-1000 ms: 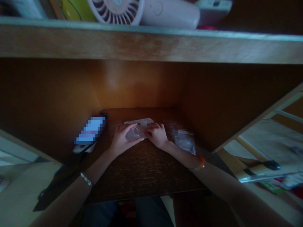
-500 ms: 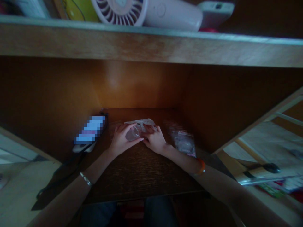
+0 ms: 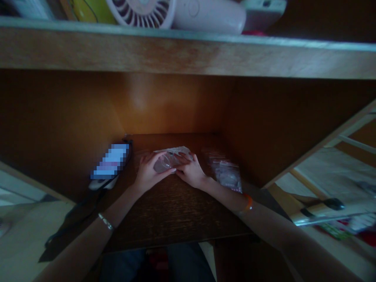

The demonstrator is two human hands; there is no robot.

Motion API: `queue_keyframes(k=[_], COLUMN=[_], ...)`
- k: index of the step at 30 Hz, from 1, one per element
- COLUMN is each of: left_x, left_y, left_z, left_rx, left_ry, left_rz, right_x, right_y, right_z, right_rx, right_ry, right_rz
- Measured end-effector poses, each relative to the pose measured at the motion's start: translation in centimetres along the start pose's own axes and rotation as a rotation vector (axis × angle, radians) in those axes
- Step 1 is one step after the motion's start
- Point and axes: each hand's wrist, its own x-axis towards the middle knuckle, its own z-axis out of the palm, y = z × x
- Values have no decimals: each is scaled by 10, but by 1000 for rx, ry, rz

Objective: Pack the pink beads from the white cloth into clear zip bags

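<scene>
My left hand (image 3: 147,172) is curved around a clear, round plastic piece (image 3: 161,164) that looks like a small cup or a rounded part of a bag. Its thumb reaches across the near side to my right fingertips. My right hand (image 3: 192,172) is closed at the right side of a crinkled clear plastic bag (image 3: 180,150), which spreads out behind both hands. What lies under the right fingers is partly hidden. To the right of that hand lie several small clear zip bags (image 3: 227,175), overlapping on the wooden desk (image 3: 170,215).
A lit phone (image 3: 111,161) leans at the left on a pale object, with a dark cord beside it. Overhead, a shelf edge (image 3: 188,53) crosses the view, bearing a handheld fan (image 3: 205,15) and a white box-like device (image 3: 264,13). Wooden side panels enclose the desk.
The view has shifted slightly. Both hands stay together at the clear plastic, with only small finger movement. My legs below the desk have moved a little.
</scene>
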Motion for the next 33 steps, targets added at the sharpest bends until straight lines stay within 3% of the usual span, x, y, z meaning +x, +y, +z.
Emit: queue_keyframes(k=[6,9,13,16,21,27,33], left_x=[0,-1,-1,-2,-2,-2,-1], left_y=[-1,0,3,3,-2,-3,-1], left_z=[0,2,3,4,5,6,3], left_rx=[81,70,19,-3,-68,-85,-55], left_ry=[-21,-22,-33,-46,-16,48,25], left_rz=[5,4,-12,-8,-27,-83,-114], right_x=[-1,-2,-3,-4,-1,4,1], right_y=[-1,-1,-2,-3,-3,-4,-3], right_z=[-6,-9,-10,-10,-10,-6,-3], right_rx=[142,205,269,272,136,-130,-80], right_ry=[297,348,244,221,248,12,-29], right_rz=[193,126,2,4,155,306,129])
